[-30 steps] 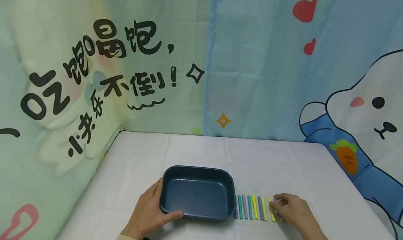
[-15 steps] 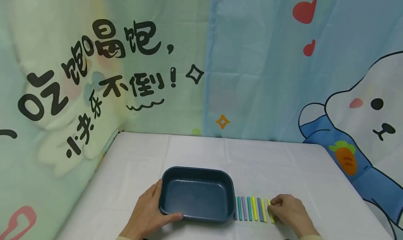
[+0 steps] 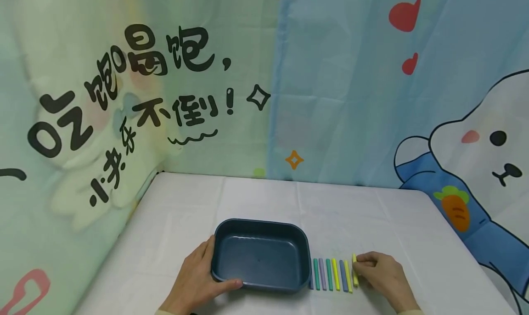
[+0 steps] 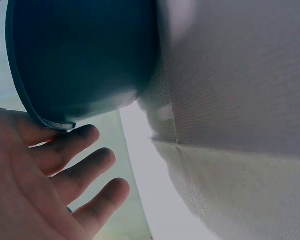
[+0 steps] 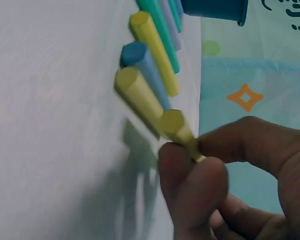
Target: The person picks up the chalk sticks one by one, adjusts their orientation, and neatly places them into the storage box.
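Observation:
A dark blue rectangular plastic box (image 3: 261, 287) stands on the white table. My left hand (image 3: 197, 278) holds its near left corner, thumb along the front wall and fingers against the left side. In the left wrist view several fingertips (image 4: 90, 134) extend past the box rim. My right hand (image 3: 382, 273) pinches a yellow chalk stick (image 5: 174, 122) between thumb and fingers, at the right end of a row. Its lower part is hidden behind the fingertips. Beside it lie a pale yellow chalk stick (image 5: 137, 97) and a blue chalk stick (image 5: 149, 70).
The row runs on to the box with a brighter yellow stick (image 3: 335, 274), green chalk (image 3: 329, 274) and purple chalk (image 3: 323, 274). White cloth covers the table (image 3: 264, 195). A printed curtain (image 3: 330, 99) hangs behind and at the left.
My right thumb and fingers have come together on the end yellow chalk stick. It has shifted slightly up and away from its place in the row. My left hand stays on the box.

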Motion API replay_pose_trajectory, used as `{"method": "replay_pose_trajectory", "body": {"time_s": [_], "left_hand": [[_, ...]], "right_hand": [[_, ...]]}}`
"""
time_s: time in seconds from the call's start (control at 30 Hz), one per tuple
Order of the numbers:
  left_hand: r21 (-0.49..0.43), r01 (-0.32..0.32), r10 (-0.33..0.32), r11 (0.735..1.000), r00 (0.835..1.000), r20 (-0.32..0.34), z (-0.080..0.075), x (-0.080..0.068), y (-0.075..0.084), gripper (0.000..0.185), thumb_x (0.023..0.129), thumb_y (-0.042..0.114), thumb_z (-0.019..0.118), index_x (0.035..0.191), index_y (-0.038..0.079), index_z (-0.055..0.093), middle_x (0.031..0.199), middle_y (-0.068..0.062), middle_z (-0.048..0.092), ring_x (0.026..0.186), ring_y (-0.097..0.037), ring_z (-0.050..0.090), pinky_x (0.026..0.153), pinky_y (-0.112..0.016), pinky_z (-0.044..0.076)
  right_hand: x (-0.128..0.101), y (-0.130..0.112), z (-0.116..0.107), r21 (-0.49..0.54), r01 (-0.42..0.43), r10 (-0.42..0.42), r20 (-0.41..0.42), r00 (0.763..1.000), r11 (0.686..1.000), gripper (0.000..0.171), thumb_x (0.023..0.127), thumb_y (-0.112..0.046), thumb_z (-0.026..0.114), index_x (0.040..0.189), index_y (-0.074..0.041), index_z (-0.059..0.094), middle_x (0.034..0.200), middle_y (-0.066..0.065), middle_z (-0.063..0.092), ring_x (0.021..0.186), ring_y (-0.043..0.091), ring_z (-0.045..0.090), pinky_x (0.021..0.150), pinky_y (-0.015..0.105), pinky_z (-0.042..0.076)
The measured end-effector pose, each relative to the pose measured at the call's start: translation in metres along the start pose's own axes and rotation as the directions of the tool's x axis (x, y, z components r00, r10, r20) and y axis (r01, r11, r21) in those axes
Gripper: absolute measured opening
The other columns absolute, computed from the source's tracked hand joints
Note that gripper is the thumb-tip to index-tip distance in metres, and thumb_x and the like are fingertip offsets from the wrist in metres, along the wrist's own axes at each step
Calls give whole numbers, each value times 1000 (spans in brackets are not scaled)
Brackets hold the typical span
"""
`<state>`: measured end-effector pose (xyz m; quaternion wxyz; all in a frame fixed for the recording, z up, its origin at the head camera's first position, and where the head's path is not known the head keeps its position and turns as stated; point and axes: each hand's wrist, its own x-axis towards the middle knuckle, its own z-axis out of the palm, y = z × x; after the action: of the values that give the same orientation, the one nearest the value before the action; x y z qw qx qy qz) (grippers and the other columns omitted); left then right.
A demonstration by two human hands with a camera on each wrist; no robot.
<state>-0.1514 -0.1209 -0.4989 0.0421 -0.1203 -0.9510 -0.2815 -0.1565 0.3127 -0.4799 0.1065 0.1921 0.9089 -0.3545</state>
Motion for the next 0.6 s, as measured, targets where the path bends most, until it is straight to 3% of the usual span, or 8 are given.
{"method": "replay_pose_trajectory", "body": {"time_s": [0.23, 0.4, 0.6], "left_hand": [[4, 9, -9, 1000, 1000, 7, 0, 0, 0, 128, 68, 81, 72, 156, -4, 32, 153, -20, 43, 136, -37, 46, 111, -54, 38], [2, 15, -15, 1000, 1000, 8, 0, -1, 0, 129, 68, 82, 72, 156, -3, 32, 153, -19, 43, 136, -37, 46, 111, -54, 38], [3, 7, -7, 1000, 1000, 2, 0, -1, 0, 129, 68, 81, 72, 156, -4, 32, 151, -21, 45, 135, -38, 47, 110, -54, 39]], "right_hand": [[-3, -10, -1, 250, 18, -13, -24, 1000, 968, 55, 92, -31, 74, 127, 9, 61, 96, 6, 73, 76, 17, 69, 64, 33, 59], [-12, -26, 0, 402, 20, -20, -2, 1000, 916, 66, 91, -38, 77, 134, 8, 57, 99, 4, 73, 81, 17, 70, 65, 31, 58], [-23, -53, 13, 534, 56, -72, 9, 997, 844, 59, 92, -31, 77, 132, 7, 58, 98, 2, 73, 81, 18, 68, 64, 31, 57]]}}
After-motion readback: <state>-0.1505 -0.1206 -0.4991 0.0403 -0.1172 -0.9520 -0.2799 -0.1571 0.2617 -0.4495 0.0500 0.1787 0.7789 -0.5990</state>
